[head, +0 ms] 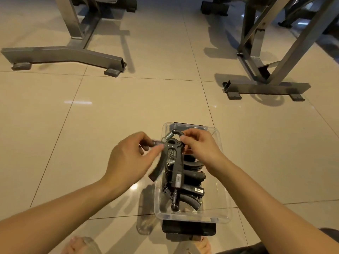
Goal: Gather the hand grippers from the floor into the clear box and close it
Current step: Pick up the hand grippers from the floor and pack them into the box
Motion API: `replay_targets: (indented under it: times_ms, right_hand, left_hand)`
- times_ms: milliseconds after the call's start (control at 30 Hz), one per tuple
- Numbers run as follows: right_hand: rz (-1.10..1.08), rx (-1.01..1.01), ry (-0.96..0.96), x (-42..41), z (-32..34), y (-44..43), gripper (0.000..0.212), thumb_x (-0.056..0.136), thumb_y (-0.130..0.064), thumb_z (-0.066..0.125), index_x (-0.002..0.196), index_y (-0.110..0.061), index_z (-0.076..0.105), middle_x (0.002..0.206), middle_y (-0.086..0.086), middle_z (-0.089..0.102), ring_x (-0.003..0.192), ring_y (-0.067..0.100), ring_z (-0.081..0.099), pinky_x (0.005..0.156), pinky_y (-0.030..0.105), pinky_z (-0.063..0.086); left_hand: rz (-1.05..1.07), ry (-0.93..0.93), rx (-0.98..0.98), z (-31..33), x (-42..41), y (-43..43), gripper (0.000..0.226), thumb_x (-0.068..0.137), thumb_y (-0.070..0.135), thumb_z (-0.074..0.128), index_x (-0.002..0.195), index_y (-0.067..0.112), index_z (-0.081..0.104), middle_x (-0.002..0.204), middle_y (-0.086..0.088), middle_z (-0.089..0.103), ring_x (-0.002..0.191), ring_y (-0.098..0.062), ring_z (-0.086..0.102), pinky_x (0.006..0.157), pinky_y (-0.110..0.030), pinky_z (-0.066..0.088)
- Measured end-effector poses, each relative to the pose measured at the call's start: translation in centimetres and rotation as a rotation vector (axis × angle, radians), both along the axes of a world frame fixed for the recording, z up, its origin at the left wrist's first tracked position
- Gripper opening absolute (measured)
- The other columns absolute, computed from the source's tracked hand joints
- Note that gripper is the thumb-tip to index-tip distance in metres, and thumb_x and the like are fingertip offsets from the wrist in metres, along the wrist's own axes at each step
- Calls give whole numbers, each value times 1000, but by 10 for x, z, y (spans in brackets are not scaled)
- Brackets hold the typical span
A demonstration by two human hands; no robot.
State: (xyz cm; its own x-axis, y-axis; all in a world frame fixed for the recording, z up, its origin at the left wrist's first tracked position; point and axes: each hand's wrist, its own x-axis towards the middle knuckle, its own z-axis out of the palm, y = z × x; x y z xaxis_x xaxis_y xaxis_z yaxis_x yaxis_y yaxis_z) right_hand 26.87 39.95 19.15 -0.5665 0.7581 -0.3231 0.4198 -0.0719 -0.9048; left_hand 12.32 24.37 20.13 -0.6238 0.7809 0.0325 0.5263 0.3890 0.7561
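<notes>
A clear plastic box [222,208] stands open on the tiled floor in front of me, with black latches at its near and far ends. Several black hand grippers [191,182] with metal springs lie inside it. Both hands hold one more black hand gripper [174,162] just above the box's left side. My left hand [129,162] pinches its metal adjuster knob at the top left. My right hand [200,146] grips its curved top end over the far part of the box. One handle sticks out past the box's left wall.
Grey steel frames of gym benches stand on the floor at the far left [64,55] and far right [266,88]. Glossy beige tiles lie between them and the box. My bare feet [80,244] show at the bottom edge.
</notes>
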Motion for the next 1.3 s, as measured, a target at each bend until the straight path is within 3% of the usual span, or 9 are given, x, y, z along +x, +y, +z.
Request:
replay_targets:
  times_ms: [67,200,333,500,733,933,1033,1133,1300]
  right_hand:
    - [122,67,-35,0,3,0,14,99,-18,61,104,-15,73,93,10,74,85,33,69,80,45,58]
    - [317,30,-32,-1,6,-9,19,101,-18,58,110,-17,75,97,13,74,79,15,67,67,20,54]
    - [407,13,13,-2,8,-12,18,98,-16,63,108,-13,77,98,11,76,87,21,70,76,21,54]
    - [299,14,43,-4,1,-11,16,88,-22,78,97,-10,71,80,8,70,70,13,65,70,29,52]
    - [585,631,-341,13,-5,-15,73,75,-59,78,137,-27,56,123,-13,59,111,7,55,94,29,48]
    - [637,819,-449,29,-8,-13,72,79,-59,70,142,-29,51,126,-11,55,117,13,51,94,37,49]
    - [655,815,-543,45,-14,-8,70,80,-53,71,142,-27,52,124,-9,55,116,16,52,91,39,51]
    - [673,775,-646,63,-30,-5,69,79,-51,72,141,-26,53,125,-8,55,116,18,53,86,37,52]
    - [711,687,-722,81,-68,-20,68,75,-53,75,136,-28,57,121,-7,58,112,18,56,85,36,52]
  left_hand:
    - [11,-18,21,6,-12,5,20,85,49,72,88,31,63,78,11,64,75,-6,59,69,-31,49]
    - [-130,-147,-133,4,-18,13,30,87,49,71,109,28,71,90,14,69,82,-5,63,77,-28,52]
    - [-197,-290,-154,-2,-9,12,18,90,40,70,100,28,78,83,5,75,81,-10,69,82,-37,56]
    - [-61,-346,-137,-3,-6,13,13,89,36,72,85,24,78,62,5,68,51,-3,54,58,-26,42]
    - [236,-551,-61,-12,-10,12,16,88,25,75,80,12,75,75,-10,72,66,-17,62,65,-28,48]
    - [136,-626,-98,-20,2,13,14,90,22,74,90,8,74,82,-12,76,66,-13,64,64,-25,49]
    - [-176,-298,-252,-31,2,9,32,89,39,73,114,18,71,95,2,75,87,-11,69,81,-29,53]
    - [-508,159,-453,-44,5,3,81,81,61,71,149,24,45,148,5,51,133,-15,48,107,-33,41]
    - [-762,415,-596,-71,11,-6,130,65,77,71,160,17,8,169,-2,4,154,-22,8,124,-38,13]
